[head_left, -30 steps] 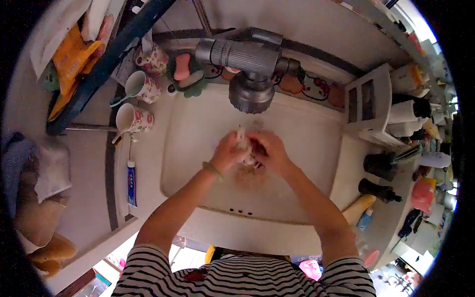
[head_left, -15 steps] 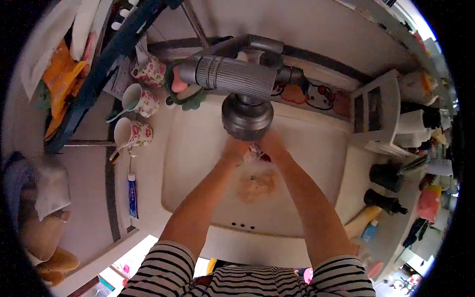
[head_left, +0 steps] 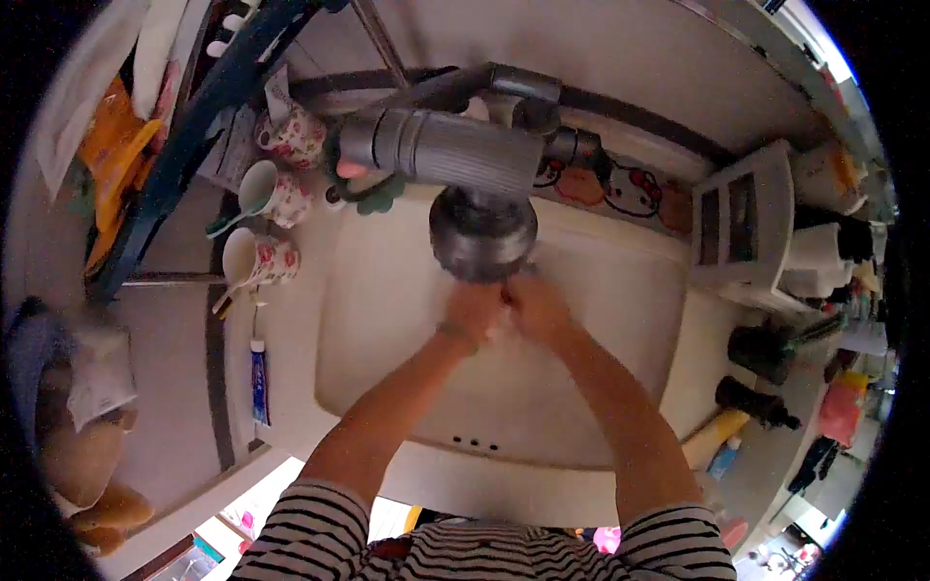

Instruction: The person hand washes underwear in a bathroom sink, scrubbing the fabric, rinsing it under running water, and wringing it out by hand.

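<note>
Both hands are together in the white sink (head_left: 387,387), just below the dark grey faucet (head_left: 446,155) and its round spray head (head_left: 482,232). My left hand (head_left: 475,312) is closed, its fingertips partly hidden under the spray head. My right hand (head_left: 538,308) is closed beside it, nearly touching it. A small dark red piece of something (head_left: 507,294) shows between the two hands; the rest of it is covered by the fingers. The picture is blurred there.
Floral cups (head_left: 260,257) and a toothpaste tube (head_left: 260,382) stand or lie on the left ledge. A green soap dish (head_left: 378,197) is behind the faucet. At right are a small white cabinet (head_left: 775,223), a dark bottle (head_left: 756,402) and a blue tube (head_left: 724,458).
Both hands moved from the sink's middle to under the spray head. The red and white cloth-like item between them is now mostly covered. The brownish patch of water below them has gone.
</note>
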Motion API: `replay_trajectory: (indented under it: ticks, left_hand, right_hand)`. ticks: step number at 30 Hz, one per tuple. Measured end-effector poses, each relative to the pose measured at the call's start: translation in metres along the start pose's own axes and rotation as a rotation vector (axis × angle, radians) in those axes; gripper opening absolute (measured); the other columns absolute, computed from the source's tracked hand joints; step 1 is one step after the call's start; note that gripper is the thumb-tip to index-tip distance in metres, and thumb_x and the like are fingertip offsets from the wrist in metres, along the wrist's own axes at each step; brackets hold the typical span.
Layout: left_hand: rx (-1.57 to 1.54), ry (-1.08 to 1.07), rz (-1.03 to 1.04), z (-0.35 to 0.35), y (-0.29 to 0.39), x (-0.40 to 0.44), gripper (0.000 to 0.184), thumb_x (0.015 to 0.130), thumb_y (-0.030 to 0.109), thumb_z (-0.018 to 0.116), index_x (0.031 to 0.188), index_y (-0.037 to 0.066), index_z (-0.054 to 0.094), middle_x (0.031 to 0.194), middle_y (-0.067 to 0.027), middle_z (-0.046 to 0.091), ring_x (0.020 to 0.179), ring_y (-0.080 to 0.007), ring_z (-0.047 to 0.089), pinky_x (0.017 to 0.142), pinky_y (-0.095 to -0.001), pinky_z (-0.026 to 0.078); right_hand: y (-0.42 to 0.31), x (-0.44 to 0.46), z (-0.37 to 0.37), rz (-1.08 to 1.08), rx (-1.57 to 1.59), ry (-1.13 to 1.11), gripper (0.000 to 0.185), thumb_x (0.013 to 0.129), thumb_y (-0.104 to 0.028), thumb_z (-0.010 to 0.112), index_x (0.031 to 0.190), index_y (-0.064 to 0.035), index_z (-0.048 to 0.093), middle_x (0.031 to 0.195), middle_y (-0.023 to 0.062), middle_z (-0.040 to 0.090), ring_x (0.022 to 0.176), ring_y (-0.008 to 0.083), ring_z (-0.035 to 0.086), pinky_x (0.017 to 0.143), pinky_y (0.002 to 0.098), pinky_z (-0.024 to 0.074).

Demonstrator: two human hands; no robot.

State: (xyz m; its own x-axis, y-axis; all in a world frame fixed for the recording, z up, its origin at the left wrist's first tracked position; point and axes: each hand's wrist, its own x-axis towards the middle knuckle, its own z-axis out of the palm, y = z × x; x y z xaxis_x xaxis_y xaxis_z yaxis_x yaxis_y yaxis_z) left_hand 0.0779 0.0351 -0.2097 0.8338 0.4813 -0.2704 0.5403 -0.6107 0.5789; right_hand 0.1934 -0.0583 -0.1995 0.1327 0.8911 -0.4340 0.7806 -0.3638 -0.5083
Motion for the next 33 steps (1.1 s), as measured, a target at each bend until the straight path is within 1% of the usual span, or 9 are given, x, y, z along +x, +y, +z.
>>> replay_trajectory:
  ticks: [2,5,7,11,15,17,21,27,33]
  left_hand:
    - [0.105,-0.221,0.051,-0.013,-0.007,0.023,0.037,0.071,0.027,0.059,0.099,0.003,0.052,0.084,-0.0115,0.060,0.087,-0.0289,0.056,0.080,-0.0420,0.040]
    - [-0.736,-0.251,-0.255,-0.019,-0.015,0.004,0.058,0.068,0.030,0.064,0.119,0.010,0.044,0.106,-0.0160,0.055,0.106,-0.0316,0.048,0.096,-0.0419,0.032]
    - [0.091,0.226,0.387,-0.027,-0.001,-0.027,0.046,0.071,0.033,0.059,0.109,0.008,0.051,0.115,-0.0184,0.046,0.104,-0.0284,0.049,0.081,-0.0396,0.044]
    - [0.512,-0.043,0.151,-0.034,0.017,-0.067,0.058,0.069,0.036,0.061,0.119,0.012,0.043,0.130,-0.0176,0.029,0.118,-0.0313,0.034,0.089,-0.0403,0.039]
    - [0.488,-0.015,0.167,0.023,-0.026,-0.029,0.041,0.064,0.031,0.066,0.098,0.010,0.057,0.105,-0.0155,0.052,0.098,-0.0301,0.052,0.076,-0.0415,0.046]
    - [0.494,-0.146,0.052,0.019,-0.028,-0.009,0.035,0.062,0.029,0.068,0.090,0.009,0.061,0.095,-0.0141,0.058,0.089,-0.0301,0.056,0.069,-0.0412,0.048]
    - [-0.198,-0.229,-0.171,-0.053,0.007,-0.005,0.048,0.064,0.036,0.065,0.103,0.010,0.056,0.101,-0.0145,0.056,0.096,-0.0339,0.050,0.084,-0.0431,0.040]
    - [0.421,0.284,0.265,-0.049,0.005,-0.056,0.042,0.057,0.022,0.069,0.096,0.010,0.059,0.098,-0.0116,0.056,0.099,-0.0321,0.051,0.078,-0.0416,0.041]
    - [0.466,0.024,0.250,-0.001,-0.025,0.006,0.057,0.061,0.040,0.068,0.112,0.017,0.052,0.104,-0.0118,0.055,0.102,-0.0298,0.048,0.081,-0.0399,0.043]
  right_hand:
    - [-0.001,0.012,-0.018,0.173,0.423,-0.068,0.039,0.070,-0.021,0.064,0.106,-0.0123,0.052,0.115,0.0121,0.048,0.107,0.0229,0.046,0.081,0.0399,0.0423]
    - [-0.021,-0.018,-0.030,0.076,0.704,0.240,0.043,0.069,-0.022,0.065,0.109,-0.0119,0.051,0.121,0.0133,0.045,0.109,0.0268,0.044,0.086,0.0409,0.0412]
    - [-0.013,-0.042,-0.001,-0.099,0.365,0.354,0.045,0.069,-0.025,0.064,0.111,-0.0123,0.053,0.124,0.0139,0.043,0.109,0.0321,0.044,0.088,0.0418,0.0391]
    - [-0.019,-0.061,0.014,-0.114,-0.256,0.172,0.045,0.069,-0.029,0.064,0.109,-0.0112,0.056,0.135,0.0112,0.030,0.114,0.0405,0.036,0.096,0.0426,0.0332]
    - [0.012,-0.018,0.044,-0.238,-0.266,0.263,0.046,0.070,-0.035,0.062,0.108,-0.0103,0.056,0.127,0.0119,0.041,0.110,0.0360,0.043,0.092,0.0428,0.0363]
    - [0.008,0.013,0.030,0.105,-0.019,-0.035,0.046,0.070,-0.034,0.062,0.109,-0.0106,0.055,0.116,0.0109,0.051,0.104,0.0311,0.049,0.089,0.0436,0.0387]
    - [-0.004,0.014,-0.006,0.284,0.209,0.151,0.038,0.068,-0.031,0.065,0.098,-0.0100,0.055,0.105,0.0170,0.054,0.092,0.0282,0.054,0.078,0.0375,0.0436]
    - [-0.013,-0.058,0.009,-0.161,-0.341,0.503,0.046,0.067,-0.035,0.064,0.108,-0.0162,0.052,0.110,0.0168,0.053,0.108,0.0306,0.045,0.086,0.0464,0.0365]
    - [0.004,0.011,0.015,0.181,-0.045,-0.061,0.046,0.068,-0.033,0.062,0.111,-0.0186,0.055,0.114,0.0180,0.051,0.115,0.0312,0.039,0.093,0.0512,0.0300]
